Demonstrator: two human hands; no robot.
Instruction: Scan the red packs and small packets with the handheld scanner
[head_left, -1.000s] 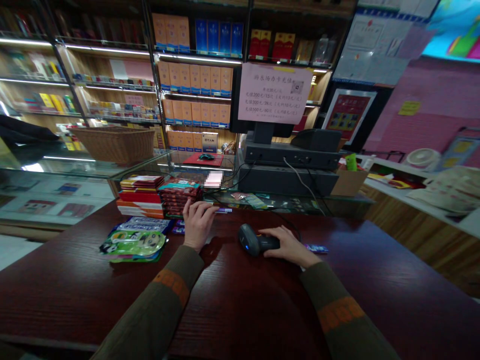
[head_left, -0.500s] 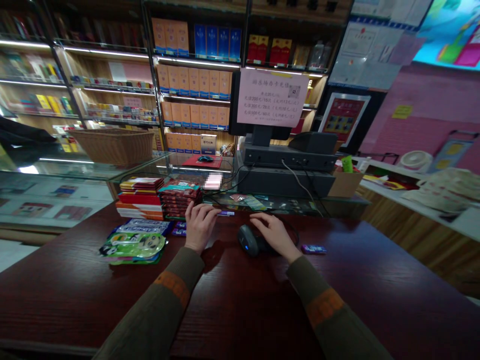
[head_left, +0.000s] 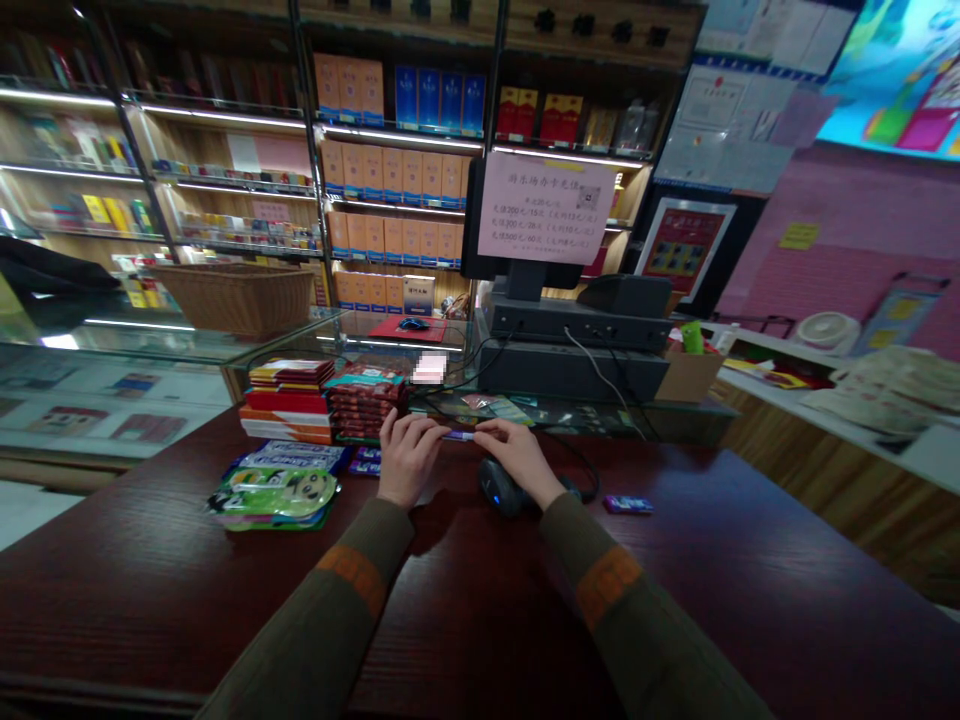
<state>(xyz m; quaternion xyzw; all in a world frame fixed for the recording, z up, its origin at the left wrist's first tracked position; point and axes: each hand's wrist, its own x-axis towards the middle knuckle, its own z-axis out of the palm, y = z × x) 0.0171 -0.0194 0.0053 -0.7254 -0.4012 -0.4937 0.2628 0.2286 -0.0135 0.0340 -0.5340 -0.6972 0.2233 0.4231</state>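
A small purple packet (head_left: 460, 435) is pinched at its two ends, between my left hand (head_left: 409, 455) and my right hand (head_left: 519, 458). Just below my right hand lies a black barcode scanner (head_left: 501, 488) with a blue light. Another purple packet (head_left: 628, 504) rests on the table to the right. Left of my left hand, more purple packets (head_left: 366, 460) lie beside a green panda-print bag (head_left: 277, 490) on a blue package. Behind them stand a stack of red-brown packets (head_left: 367, 400) and a stack of red and orange boxes (head_left: 289, 405).
A dark register with a monitor (head_left: 574, 355) stands behind a glass counter edge, its cables trailing near the scanner. A wicker basket (head_left: 240, 298) sits at the back left, and a cardboard box (head_left: 690, 368) at the right.
My right hand has moved left, off the scanner's side, and closed on the right end of the purple packet. My left hand has shifted slightly right. The view has tilted up a little.
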